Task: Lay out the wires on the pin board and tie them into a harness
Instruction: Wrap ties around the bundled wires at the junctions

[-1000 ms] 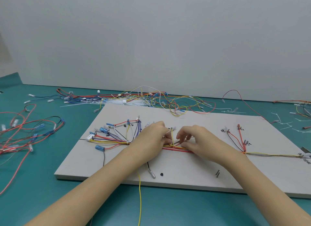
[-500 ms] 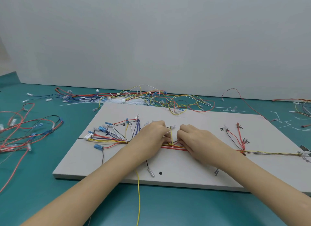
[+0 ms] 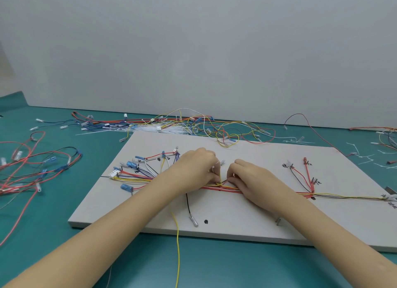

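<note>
Right now you are pinching the wire bundle [image 3: 223, 188] between both hands, your left hand [image 3: 196, 169] and right hand [image 3: 250, 178] closing narrow on it with a white tie [image 3: 217, 165] at your left fingertips. These wires are probably light, limp and springy, so grip close to the tie. Under your hands the pin board [image 3: 236, 214] is lying on a teal table [image 3: 64, 240]; beyond, loose wires [image 3: 193, 126] are sprawling before a grey wall [image 3: 193, 51].
</note>
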Motion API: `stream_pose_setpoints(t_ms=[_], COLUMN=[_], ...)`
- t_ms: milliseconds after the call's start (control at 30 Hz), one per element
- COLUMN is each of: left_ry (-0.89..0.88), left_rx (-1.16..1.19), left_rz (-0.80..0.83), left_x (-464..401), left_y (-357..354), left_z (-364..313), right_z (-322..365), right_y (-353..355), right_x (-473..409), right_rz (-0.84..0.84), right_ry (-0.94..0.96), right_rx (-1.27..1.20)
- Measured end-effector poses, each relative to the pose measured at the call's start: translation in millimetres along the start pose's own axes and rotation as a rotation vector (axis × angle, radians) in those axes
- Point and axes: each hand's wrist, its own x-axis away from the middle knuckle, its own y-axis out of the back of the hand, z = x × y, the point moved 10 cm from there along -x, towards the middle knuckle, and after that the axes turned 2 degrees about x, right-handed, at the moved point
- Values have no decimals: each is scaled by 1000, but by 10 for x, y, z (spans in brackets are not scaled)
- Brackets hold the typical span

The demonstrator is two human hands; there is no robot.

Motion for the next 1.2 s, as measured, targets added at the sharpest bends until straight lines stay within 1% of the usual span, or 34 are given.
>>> stream_pose_setpoints(t_ms=[200, 333, 433, 533, 767, 967, 1100, 1200], left_ry=[128, 173, 193, 208, 209, 197, 187, 157], left_rx=[312, 374, 362, 374, 434, 481, 507, 489], left_rz=[115, 159, 149, 140, 114, 176, 195, 272], left_x=[-71, -111, -131, -133, -106, -98, -64, -22], left_y=[-42, -66, -67, -77, -88, -136, -141, -156], left_z=[177, 235, 278, 316, 318, 273, 274, 255], right_z=[-162, -70, 0, 33, -14, -37, -10, 63], right_y=[76, 63, 28, 25, -3, -23, 16, 6], right_x=[59, 82, 131, 191, 151, 137, 108, 101], right_rz=[-130, -91, -72, -99, -85, 4, -8, 10], right_ry=[-174, -141, -113, -96, -143, -136, -110, -80], right_rx=[-263, -347, -329, -312, -358, -395, -317, -236])
